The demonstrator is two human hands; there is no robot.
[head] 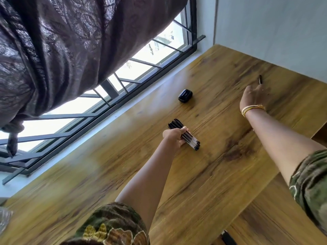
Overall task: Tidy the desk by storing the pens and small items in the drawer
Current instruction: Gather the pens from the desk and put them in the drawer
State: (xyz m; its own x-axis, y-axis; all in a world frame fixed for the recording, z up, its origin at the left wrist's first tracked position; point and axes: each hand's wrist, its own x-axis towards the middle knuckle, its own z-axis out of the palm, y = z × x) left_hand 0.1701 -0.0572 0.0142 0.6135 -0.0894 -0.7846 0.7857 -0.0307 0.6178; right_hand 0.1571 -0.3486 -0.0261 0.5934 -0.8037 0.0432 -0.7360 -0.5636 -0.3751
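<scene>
My left hand (174, 137) is closed around a bundle of several black-capped clear pens (190, 141), held just above the wooden desk (203, 174) near its middle. My right hand (253, 98) reaches out over the far right part of the desk, fingers hidden from this side. Just beyond its fingertips a single dark pen (260, 79) shows; whether the fingers touch it I cannot tell. A small glossy black case (185, 96) lies on the desk near the window side, between the two hands.
A barred window (123, 82) and a dark brown curtain (62, 50) run along the desk's left edge. A pale wall (274, 23) closes the far end. The desk's right edge drops to a lower wooden panel (265, 218).
</scene>
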